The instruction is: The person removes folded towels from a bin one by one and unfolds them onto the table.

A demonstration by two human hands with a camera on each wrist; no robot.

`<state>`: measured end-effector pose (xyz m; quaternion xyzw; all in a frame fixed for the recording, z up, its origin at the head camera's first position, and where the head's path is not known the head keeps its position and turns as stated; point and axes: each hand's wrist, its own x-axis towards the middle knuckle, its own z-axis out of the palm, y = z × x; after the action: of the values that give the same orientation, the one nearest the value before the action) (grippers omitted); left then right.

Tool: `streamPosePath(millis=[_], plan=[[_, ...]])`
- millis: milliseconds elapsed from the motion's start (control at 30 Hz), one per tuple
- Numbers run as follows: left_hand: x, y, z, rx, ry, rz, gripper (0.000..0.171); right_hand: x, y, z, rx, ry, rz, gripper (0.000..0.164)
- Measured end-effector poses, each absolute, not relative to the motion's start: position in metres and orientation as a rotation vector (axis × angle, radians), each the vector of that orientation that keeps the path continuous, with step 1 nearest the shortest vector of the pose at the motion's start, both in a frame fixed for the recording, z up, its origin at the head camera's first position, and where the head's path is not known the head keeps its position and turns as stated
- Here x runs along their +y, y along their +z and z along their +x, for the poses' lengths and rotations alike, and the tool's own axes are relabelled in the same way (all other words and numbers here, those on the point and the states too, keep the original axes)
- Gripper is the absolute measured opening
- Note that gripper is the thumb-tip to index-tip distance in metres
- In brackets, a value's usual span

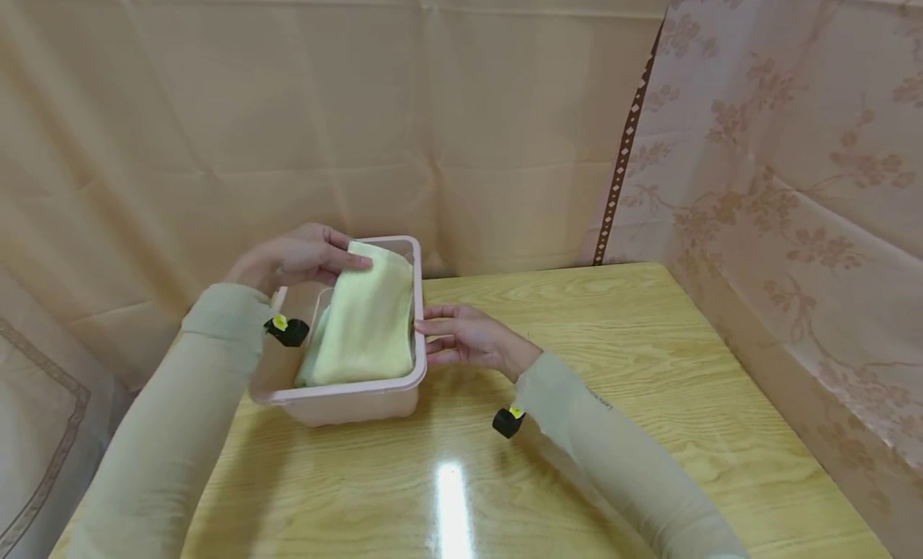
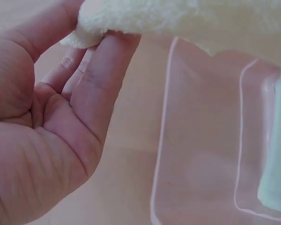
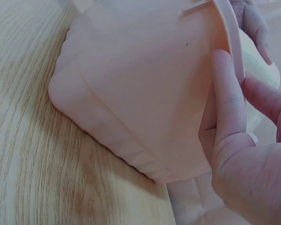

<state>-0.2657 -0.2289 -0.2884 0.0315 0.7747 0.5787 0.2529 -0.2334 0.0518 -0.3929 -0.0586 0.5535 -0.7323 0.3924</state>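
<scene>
A pale pink plastic bin stands on the table towards its far left. My left hand pinches the upper left corner of a folded pale yellow towel between thumb and fingers. The towel's lower part lies in the bin's right half, over a pale green cloth that mostly hides beneath it. On the bin's right side, my right hand grips the rim, thumb on top and fingers against the outer wall under the lip.
The wooden table extends to the right and front of the bin. Behind it hangs a beige curtain, and a flowered cloth covers the right side. Small black wrist devices sit under the sleeves.
</scene>
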Motion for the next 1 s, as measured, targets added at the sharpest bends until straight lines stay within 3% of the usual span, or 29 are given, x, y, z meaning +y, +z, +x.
streamPosePath(millis=[233, 500, 733, 1000], plan=[[-0.226, -0.28, -0.261, 2.135, 1.607, 0.094, 0.013, 0.05, -0.393, -0.232, 1.365, -1.876, -0.108, 0.039], [-0.223, -0.257, -0.256, 2.175, 1.581, 0.124, 0.02, 0.059, -0.388, -0.239, 1.4, -1.916, -0.071, 0.037], [-0.211, -0.225, -0.247, 2.188, 1.614, 0.186, 0.019, 0.07, -0.373, -0.252, 1.478, -1.988, -0.297, 0.051], [-0.184, -0.179, -0.231, 2.222, 1.622, 0.283, 0.032, 0.072, -0.357, -0.26, 1.386, -2.138, -0.529, 0.056]])
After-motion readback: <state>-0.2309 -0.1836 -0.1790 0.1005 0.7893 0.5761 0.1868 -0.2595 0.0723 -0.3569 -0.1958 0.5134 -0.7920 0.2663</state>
